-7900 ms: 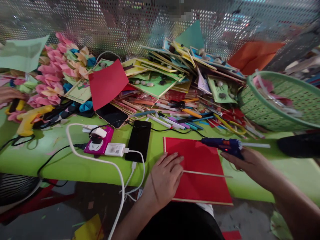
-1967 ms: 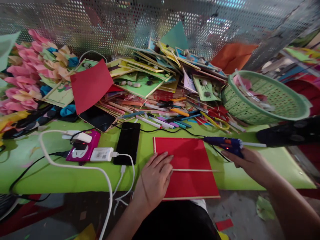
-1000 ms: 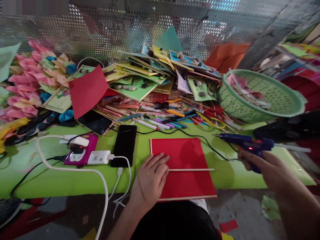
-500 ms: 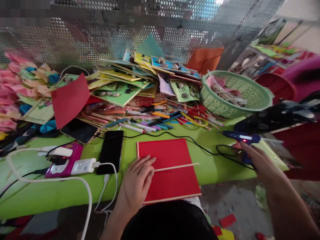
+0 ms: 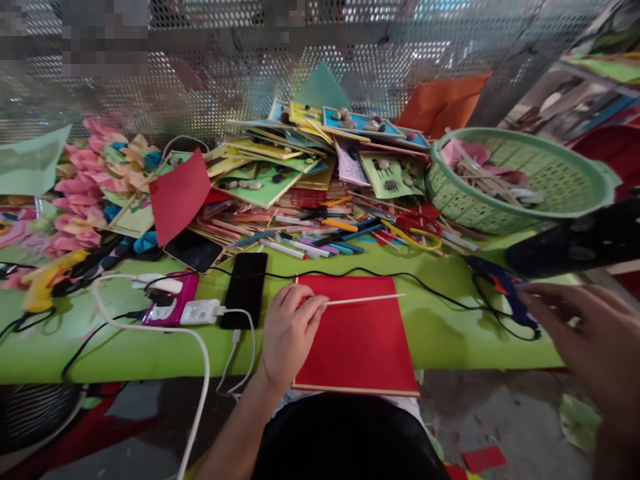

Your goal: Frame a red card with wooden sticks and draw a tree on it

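A red card (image 5: 360, 337) lies on the green table (image 5: 440, 333) in front of me. My left hand (image 5: 290, 330) pinches the near end of a thin wooden stick (image 5: 365, 299), which rests across the card's far part. My right hand (image 5: 587, 327) hovers at the right, blurred, fingers spread, holding nothing. A blue glue gun (image 5: 503, 290) lies on the table just left of that hand, its black cord (image 5: 390, 275) running across the table.
A heap of coloured cards, pens and sticks (image 5: 310, 193) fills the back. A green basket (image 5: 520, 180) stands at the back right. A black phone (image 5: 245, 289), a white charger (image 5: 197, 311) and pink paper flowers (image 5: 95, 193) lie left. A black object (image 5: 575, 243) juts in from the right.
My right hand has set the blue glue gun down at the right and let go. My left hand has moved the stick from the card's middle toward its far edge.
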`<state>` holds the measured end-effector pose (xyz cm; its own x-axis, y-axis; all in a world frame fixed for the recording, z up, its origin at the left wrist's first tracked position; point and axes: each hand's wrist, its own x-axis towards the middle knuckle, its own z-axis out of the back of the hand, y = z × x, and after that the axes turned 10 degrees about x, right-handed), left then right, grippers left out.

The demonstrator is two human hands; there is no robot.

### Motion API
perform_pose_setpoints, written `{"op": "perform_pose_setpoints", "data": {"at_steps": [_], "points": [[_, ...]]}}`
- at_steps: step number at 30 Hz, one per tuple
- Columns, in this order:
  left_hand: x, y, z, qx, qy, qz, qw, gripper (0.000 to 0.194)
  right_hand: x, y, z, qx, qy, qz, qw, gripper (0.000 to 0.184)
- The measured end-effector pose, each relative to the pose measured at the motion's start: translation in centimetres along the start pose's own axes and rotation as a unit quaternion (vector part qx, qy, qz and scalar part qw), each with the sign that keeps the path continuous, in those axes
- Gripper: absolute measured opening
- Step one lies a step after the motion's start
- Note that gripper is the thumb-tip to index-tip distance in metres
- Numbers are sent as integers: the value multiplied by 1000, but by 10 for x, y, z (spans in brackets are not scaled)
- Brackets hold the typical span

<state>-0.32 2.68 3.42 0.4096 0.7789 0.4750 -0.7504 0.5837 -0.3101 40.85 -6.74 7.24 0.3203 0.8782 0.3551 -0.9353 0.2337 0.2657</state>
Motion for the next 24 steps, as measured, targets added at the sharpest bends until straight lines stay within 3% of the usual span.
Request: {"op": "perform_pose_setpoints", "data": {"at_steps": [2,5,10,14,17,20,24], "points": [[3,-4,-1,3,-2,-5,1000,16,0,35,-4,95,20,107,990,33],[5,-9,-1,1,6,-10,1000,17,5,83,-21,196,59,247,947,24],[7,-12,-1,-17,21,-14,1000,16,9,122,-56,223,128,336,906,18],[1,-9,-5,-45,41,-17,998,19,9,117,-69,224,167,319,906,18],[-9,-6,-10,-51,75,-17,996,31,11,97,-75,251,189,240,919,20],[-18,-3,-14,-36,92,-29,995,30,10,76,-77,273,207,187,921,17],[-22,-2,-20,-2,84,-31,996,25,-5,74,-78,261,157,236,923,9]]}}
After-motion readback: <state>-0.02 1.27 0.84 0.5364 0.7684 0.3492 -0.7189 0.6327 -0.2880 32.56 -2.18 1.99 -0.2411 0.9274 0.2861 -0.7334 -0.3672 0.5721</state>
